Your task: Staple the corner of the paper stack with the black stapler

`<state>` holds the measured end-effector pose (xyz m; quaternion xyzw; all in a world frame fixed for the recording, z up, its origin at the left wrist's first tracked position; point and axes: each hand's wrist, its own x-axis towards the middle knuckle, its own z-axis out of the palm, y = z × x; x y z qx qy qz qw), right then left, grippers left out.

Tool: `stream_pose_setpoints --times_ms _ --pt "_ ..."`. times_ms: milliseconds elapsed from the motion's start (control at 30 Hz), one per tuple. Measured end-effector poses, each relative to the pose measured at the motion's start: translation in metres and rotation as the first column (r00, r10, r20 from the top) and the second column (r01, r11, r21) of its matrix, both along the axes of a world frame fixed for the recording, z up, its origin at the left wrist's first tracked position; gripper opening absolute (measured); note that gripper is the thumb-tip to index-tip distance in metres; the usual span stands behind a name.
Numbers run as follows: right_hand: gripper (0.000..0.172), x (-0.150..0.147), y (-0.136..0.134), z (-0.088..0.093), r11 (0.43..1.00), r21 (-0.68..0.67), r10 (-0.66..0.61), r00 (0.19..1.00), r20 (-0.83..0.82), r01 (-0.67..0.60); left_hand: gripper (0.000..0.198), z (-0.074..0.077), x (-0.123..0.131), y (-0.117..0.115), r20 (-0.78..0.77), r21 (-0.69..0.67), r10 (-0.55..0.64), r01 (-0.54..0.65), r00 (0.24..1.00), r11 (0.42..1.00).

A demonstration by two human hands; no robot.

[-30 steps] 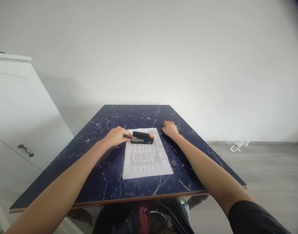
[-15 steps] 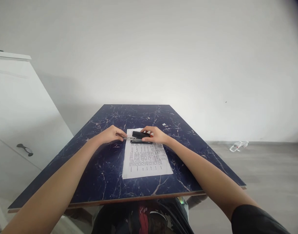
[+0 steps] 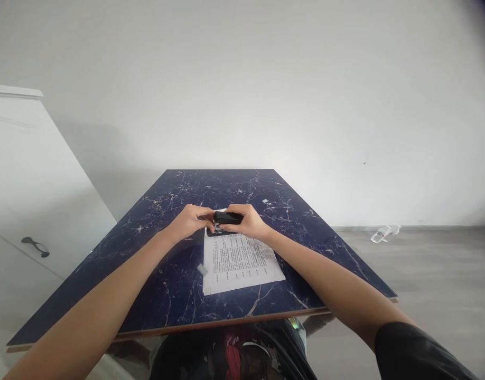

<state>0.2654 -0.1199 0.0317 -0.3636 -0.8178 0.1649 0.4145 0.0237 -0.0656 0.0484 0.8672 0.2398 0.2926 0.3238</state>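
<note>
A black stapler [image 3: 229,217] rests over the top part of a printed sheet of paper [image 3: 242,261]. My right hand [image 3: 248,221] is closed around the stapler's right end, with the thumb on the near side. At the stapler's left end, the fingers and thumb of my left hand [image 3: 195,219] are closed on its tip. Metal parts show between the stapler's upper arm and its base. Any small piece between the left fingertips is hidden. Beside the paper's left edge is a small pale piece [image 3: 202,269], too blurred to name.
The dark blue marble-patterned table [image 3: 163,295] ends at the wall. A small white scrap [image 3: 265,201] lies beyond my right hand. On the left stands a white cabinet [image 3: 36,174] with a dark handle. Clear plastic packaging [image 3: 385,234] lies on the floor at the right.
My left hand has moved right, up against the stapler's end. The stapler has shifted slightly left and its upper arm sits level. A small pale piece has appeared by the paper's left edge.
</note>
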Motion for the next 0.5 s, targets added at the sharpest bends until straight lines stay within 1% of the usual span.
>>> stream_pose_setpoints --times_ms 100,233,400,500 --pt "0.033 0.001 0.003 -0.001 1.000 -0.016 -0.003 0.999 0.032 0.004 0.011 -0.002 0.001 0.003 -0.045 -0.003 0.036 -0.036 0.998 0.999" --pt "0.029 0.005 0.009 -0.008 0.997 -0.062 -0.043 0.997 0.064 0.047 0.011 -0.009 0.004 0.008 -0.090 -0.021 0.066 -0.068 0.994 0.997" --pt "0.026 0.006 0.011 -0.015 0.985 -0.148 -0.072 0.994 0.077 0.083 0.023 -0.014 0.008 0.006 -0.134 -0.018 0.062 -0.065 0.989 0.998" --pt "0.027 0.006 0.012 -0.014 0.990 -0.120 -0.069 0.994 0.089 0.080 0.027 -0.012 0.009 0.005 -0.135 0.003 0.082 -0.083 0.987 0.997"
